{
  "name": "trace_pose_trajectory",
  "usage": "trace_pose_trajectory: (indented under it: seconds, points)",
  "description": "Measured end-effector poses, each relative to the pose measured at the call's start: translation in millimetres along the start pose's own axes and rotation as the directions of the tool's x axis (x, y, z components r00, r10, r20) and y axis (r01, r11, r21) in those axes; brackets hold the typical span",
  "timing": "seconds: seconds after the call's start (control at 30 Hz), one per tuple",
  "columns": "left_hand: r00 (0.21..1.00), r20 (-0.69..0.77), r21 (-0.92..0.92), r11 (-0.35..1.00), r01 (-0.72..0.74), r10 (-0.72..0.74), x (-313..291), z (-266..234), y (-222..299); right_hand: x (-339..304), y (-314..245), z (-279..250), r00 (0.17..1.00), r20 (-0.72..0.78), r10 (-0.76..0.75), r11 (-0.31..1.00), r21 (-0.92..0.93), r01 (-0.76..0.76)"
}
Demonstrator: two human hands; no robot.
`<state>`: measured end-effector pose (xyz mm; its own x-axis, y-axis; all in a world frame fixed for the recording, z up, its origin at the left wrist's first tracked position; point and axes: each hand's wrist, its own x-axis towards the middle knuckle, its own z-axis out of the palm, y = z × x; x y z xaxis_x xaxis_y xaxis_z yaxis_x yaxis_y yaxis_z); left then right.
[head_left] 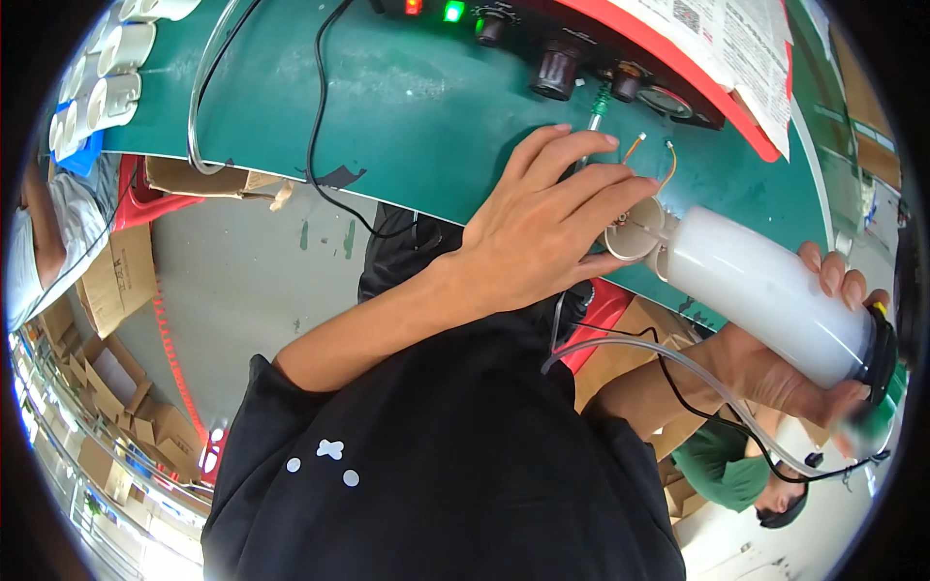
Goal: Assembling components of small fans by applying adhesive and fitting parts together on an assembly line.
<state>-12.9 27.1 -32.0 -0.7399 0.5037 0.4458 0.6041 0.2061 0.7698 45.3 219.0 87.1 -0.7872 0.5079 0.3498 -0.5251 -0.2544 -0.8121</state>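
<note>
My left hand (557, 213) is closed around a short white round housing (628, 245) above the near edge of the green table. Thin orange wires (670, 169) with small white plugs reach out past my fingers. My right hand (799, 373) grips a large dispensing syringe (760, 290) filled with white material, its body tilted down to the right. The narrow nozzle points into the housing's open end; exactly where its tip touches is hard to see. A black cap (880, 353) closes the syringe's rear, where a clear hose (678, 358) and a black cable hang.
At the far side stands a black and red control box (557, 68) with knobs, lit buttons and a gauge, printed sheets on top. Several white housings (116, 102) stand at the far left near a blue tray (80, 153). Co-workers (722, 465) and cardboard boxes (116, 281) surround the table (417, 126).
</note>
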Motion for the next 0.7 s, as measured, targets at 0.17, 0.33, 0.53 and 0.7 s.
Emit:
trace_pose_trajectory:
  seconds: [0.17,0.33,0.53,0.7]
  points:
    - [1.0,-0.001,-0.011,1.0,0.006,-0.006,-3,0,0,-4,7,4,0.998,-0.062,-0.02,0.993,-0.118,0.012]
    - [1.0,-0.002,-0.02,1.0,-0.002,0.002,-4,1,0,-9,7,-2,0.999,-0.014,-0.049,0.98,-0.194,0.046]
    - [1.0,-0.024,-0.015,1.0,-0.009,0.009,-4,2,0,-9,6,7,0.996,-0.058,-0.069,0.974,-0.219,0.054]
    - [1.0,-0.017,-0.02,1.0,-0.01,0.01,-4,1,-1,-14,8,8,0.979,-0.152,-0.134,0.96,-0.266,0.09]
